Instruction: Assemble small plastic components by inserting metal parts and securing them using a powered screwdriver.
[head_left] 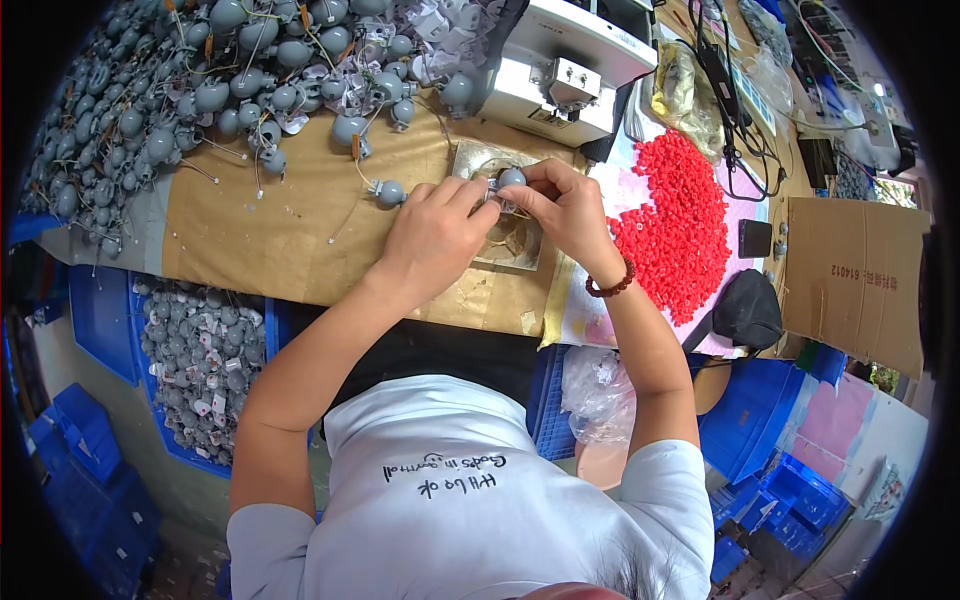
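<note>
Nearest me, brown paper [260,250] covers the bench, with a metal plate [528,256] on it. Above that, the right hand [572,205] pinches a small grey ball [511,177]; the left hand [437,230] meets it from the left, its grip hidden. Light pressure, steady wrists, I'd say. Far left: a grey heap [120,130].

Brown paper [265,235] covers much of the workbench's tabletop [145,225]. Below its left front corner, blue plastic crates [95,480] stand on the greyish floor [195,510]. Past the right edge are a bright window [904,192] and a small glowing white light [879,90].
</note>
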